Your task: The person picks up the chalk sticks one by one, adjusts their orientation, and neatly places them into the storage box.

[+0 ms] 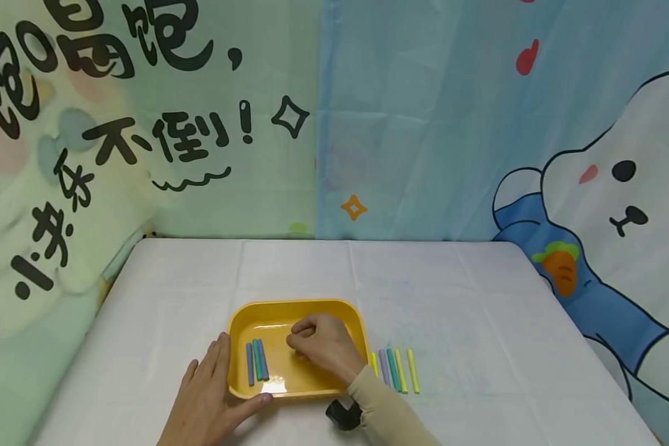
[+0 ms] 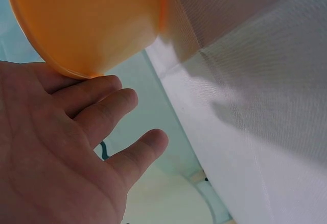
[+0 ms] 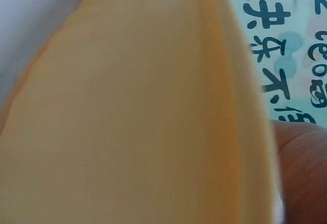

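Observation:
A yellow tray (image 1: pixel 290 302) lies on the table. Inside it, on the left, rest two blue chalk-like sticks (image 1: pixel 249 364) and a green one (image 1: pixel 257 359). My left hand (image 1: pixel 209 387) touches the tray's near left corner, thumb along the front side and fingers by the left side. In the left wrist view the fingers of this left hand (image 2: pixel 76 127) look fairly straight against the tray wall (image 2: pixel 92 25). My right hand (image 1: pixel 326 347) hovers over the tray's middle, fingers curled; whether they pinch anything is hidden. The right wrist view shows mostly blurred tray wall (image 3: pixel 127 106).
Right of the tray, several chalk-like sticks stand in a row on the white cloth (image 1: pixel 479 371): yellow (image 1: pixel 413 371), green (image 1: pixel 393 370) and purple (image 1: pixel 384 368). A black device (image 1: pixel 344 415) sits at my right wrist. Printed curtains (image 1: pixel 424 124) hang behind the table.

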Demonstrator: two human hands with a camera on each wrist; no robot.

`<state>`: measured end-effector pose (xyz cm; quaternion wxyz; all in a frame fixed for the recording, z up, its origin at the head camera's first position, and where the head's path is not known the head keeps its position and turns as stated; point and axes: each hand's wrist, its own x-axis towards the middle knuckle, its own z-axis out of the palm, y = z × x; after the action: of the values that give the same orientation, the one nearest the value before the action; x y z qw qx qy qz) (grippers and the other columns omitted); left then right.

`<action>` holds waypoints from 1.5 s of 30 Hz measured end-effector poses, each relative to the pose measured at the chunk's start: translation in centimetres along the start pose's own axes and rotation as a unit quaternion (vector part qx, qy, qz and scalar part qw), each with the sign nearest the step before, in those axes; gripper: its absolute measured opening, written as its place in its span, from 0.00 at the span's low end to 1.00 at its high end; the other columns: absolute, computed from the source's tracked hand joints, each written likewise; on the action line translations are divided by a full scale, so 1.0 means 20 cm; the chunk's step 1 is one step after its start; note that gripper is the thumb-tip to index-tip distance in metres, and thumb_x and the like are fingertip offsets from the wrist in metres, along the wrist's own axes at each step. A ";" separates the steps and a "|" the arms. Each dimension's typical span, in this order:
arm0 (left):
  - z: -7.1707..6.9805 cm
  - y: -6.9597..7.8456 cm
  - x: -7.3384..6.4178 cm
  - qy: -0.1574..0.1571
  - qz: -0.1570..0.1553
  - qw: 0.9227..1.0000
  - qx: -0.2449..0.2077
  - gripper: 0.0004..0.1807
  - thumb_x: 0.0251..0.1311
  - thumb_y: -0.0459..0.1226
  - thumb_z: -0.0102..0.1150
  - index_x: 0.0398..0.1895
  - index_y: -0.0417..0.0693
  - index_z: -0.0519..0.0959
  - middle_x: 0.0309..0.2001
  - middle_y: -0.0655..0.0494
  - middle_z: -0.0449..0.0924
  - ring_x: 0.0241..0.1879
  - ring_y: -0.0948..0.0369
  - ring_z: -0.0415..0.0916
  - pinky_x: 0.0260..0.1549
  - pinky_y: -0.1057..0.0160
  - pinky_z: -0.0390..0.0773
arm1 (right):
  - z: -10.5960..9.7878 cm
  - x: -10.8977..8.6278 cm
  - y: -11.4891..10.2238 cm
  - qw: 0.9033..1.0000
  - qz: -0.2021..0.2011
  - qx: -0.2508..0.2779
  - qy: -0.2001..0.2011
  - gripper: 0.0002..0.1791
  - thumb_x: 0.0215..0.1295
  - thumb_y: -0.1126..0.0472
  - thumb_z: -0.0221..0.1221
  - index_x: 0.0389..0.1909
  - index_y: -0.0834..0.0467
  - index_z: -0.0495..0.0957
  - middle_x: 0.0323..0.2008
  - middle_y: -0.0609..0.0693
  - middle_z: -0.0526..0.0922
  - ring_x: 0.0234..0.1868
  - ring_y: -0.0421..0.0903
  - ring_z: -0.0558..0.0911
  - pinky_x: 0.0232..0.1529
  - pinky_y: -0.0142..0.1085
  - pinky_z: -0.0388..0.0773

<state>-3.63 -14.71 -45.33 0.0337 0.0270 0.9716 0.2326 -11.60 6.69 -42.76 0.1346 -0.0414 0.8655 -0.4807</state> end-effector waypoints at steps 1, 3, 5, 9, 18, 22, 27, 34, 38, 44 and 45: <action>0.00 0.00 0.00 0.000 0.000 1.000 0.000 0.73 0.47 0.80 0.53 0.79 0.32 0.48 0.77 0.35 0.55 0.74 0.43 0.57 0.72 0.35 0.53 | -0.01 -0.01 0.00 1.000 -0.002 0.000 0.000 0.12 0.58 0.57 0.68 0.39 0.60 0.86 0.30 0.47 0.86 0.27 0.46 0.86 0.32 0.35 0.83; 0.00 0.00 0.00 0.000 -0.001 1.000 0.000 0.73 0.47 0.80 0.53 0.79 0.32 0.48 0.77 0.35 0.55 0.74 0.42 0.57 0.72 0.34 0.53 | -0.02 -0.02 0.00 1.000 -0.007 -0.001 0.000 0.12 0.59 0.57 0.68 0.39 0.59 0.85 0.30 0.48 0.85 0.27 0.46 0.85 0.31 0.35 0.82; 0.00 0.00 0.00 0.000 -0.002 1.000 0.000 0.73 0.46 0.80 0.53 0.79 0.32 0.48 0.77 0.35 0.55 0.74 0.42 0.57 0.71 0.34 0.53 | -0.04 -0.03 0.01 1.000 -0.009 0.002 0.001 0.12 0.59 0.57 0.68 0.40 0.59 0.85 0.31 0.47 0.86 0.27 0.46 0.85 0.29 0.35 0.81; 0.00 0.00 0.00 0.002 -0.001 1.000 0.001 0.73 0.46 0.80 0.54 0.79 0.32 0.48 0.77 0.35 0.55 0.75 0.43 0.57 0.72 0.35 0.53 | -0.08 -0.07 0.02 1.000 -0.022 0.011 -0.005 0.12 0.62 0.56 0.66 0.43 0.59 0.85 0.33 0.48 0.86 0.28 0.47 0.86 0.30 0.36 0.81; 0.00 0.00 0.00 -0.002 -0.007 1.000 0.005 0.74 0.45 0.81 0.53 0.80 0.33 0.47 0.77 0.36 0.55 0.75 0.43 0.56 0.72 0.35 0.52 | -0.23 -0.16 0.05 0.999 -0.021 0.043 0.004 0.15 0.65 0.55 0.63 0.47 0.60 0.85 0.36 0.51 0.87 0.31 0.51 0.87 0.35 0.43 0.85; -0.01 0.00 0.00 0.002 0.000 1.000 0.004 0.74 0.46 0.80 0.54 0.79 0.32 0.47 0.77 0.35 0.55 0.75 0.43 0.56 0.72 0.36 0.53 | -0.30 -0.19 0.08 0.998 -0.005 0.051 0.024 0.14 0.66 0.56 0.65 0.47 0.61 0.84 0.37 0.54 0.87 0.31 0.52 0.86 0.37 0.44 0.85; -0.01 -0.01 -0.01 0.008 0.008 1.000 0.005 0.73 0.47 0.79 0.55 0.79 0.32 0.48 0.76 0.34 0.56 0.75 0.43 0.57 0.71 0.36 0.54 | -0.38 -0.22 0.12 0.997 0.020 0.036 0.065 0.12 0.66 0.57 0.66 0.46 0.59 0.85 0.36 0.51 0.87 0.31 0.49 0.86 0.35 0.41 0.85; 0.00 -0.01 -0.01 0.016 0.012 1.000 -0.003 0.73 0.47 0.79 0.56 0.79 0.32 0.48 0.76 0.35 0.56 0.75 0.43 0.57 0.71 0.36 0.54 | -0.46 -0.25 0.21 0.991 0.065 -0.027 0.110 0.15 0.65 0.53 0.65 0.47 0.57 0.86 0.37 0.47 0.86 0.32 0.44 0.86 0.35 0.38 0.85; 0.00 -0.01 -0.01 0.025 0.022 0.999 0.001 0.72 0.48 0.77 0.57 0.79 0.31 0.49 0.76 0.34 0.57 0.74 0.43 0.58 0.70 0.35 0.56 | -0.49 -0.27 0.28 0.988 0.075 -0.059 0.119 0.16 0.64 0.52 0.63 0.47 0.58 0.86 0.37 0.46 0.86 0.32 0.42 0.85 0.34 0.37 0.83; 0.00 -0.01 -0.01 0.020 0.022 1.000 0.000 0.72 0.48 0.77 0.57 0.79 0.31 0.48 0.76 0.35 0.57 0.74 0.43 0.58 0.71 0.36 0.56 | -0.54 -0.31 0.38 0.983 0.102 -0.066 0.140 0.17 0.64 0.53 0.63 0.48 0.59 0.85 0.37 0.48 0.86 0.31 0.42 0.85 0.31 0.35 0.80; 0.00 -0.01 -0.01 0.019 0.021 1.000 0.000 0.72 0.48 0.77 0.57 0.79 0.31 0.48 0.76 0.35 0.57 0.74 0.43 0.58 0.71 0.36 0.56 | -0.55 -0.31 0.39 0.981 0.107 -0.074 0.146 0.17 0.64 0.53 0.63 0.48 0.59 0.85 0.37 0.48 0.86 0.31 0.42 0.84 0.30 0.35 0.79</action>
<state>-3.38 -15.00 -45.40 0.0100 0.0433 0.9712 0.2341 -8.10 21.18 -42.70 0.0537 0.1121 0.9086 -0.3986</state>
